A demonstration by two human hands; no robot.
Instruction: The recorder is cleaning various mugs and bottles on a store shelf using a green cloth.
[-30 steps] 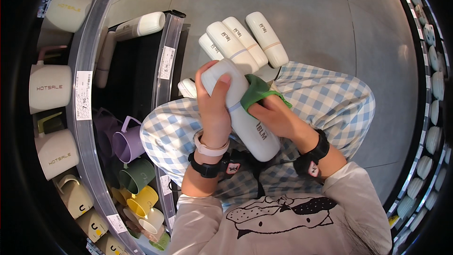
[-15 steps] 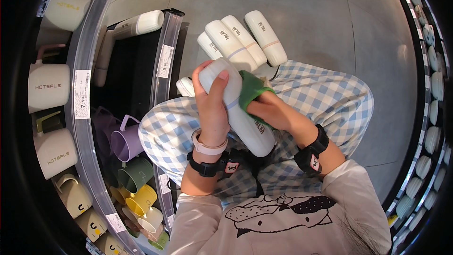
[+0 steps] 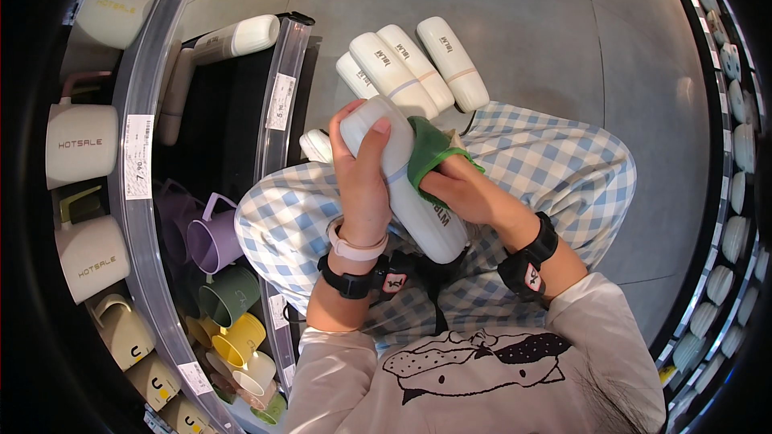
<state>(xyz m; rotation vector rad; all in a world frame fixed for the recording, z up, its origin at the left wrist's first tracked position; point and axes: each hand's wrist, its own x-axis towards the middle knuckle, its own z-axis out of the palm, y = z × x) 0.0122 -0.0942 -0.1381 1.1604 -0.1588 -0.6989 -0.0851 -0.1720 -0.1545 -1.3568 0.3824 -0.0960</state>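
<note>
A white cylindrical bottle [image 3: 426,221] with a thin bluish band slants across my lap. My left hand [image 3: 363,169] is closed around its upper end, thumb laid along the side. Against the bottle's right side my right hand [image 3: 462,189] presses a green cloth [image 3: 430,151]; those fingertips are hidden behind the cloth and bottle. Just beyond my hands, several similar white bottles [image 3: 386,72] lie side by side on the floor, and one bottle [image 3: 452,64] lies slightly apart to their right. Another white object [image 3: 315,145] shows partly beside my left hand.
At my left stands a shelf unit with clear price rails [image 3: 281,96]. Its dark lower shelf [image 3: 213,133] holds a lying white bottle [image 3: 249,34], a purple mug [image 3: 213,239], a green mug [image 3: 229,297] and a yellow mug [image 3: 241,339]. Shelves of pale dishes [image 3: 736,237] line the right.
Little differs. The green cloth and my right hand have shifted very slightly against the bottle; my left hand keeps the same hold.
</note>
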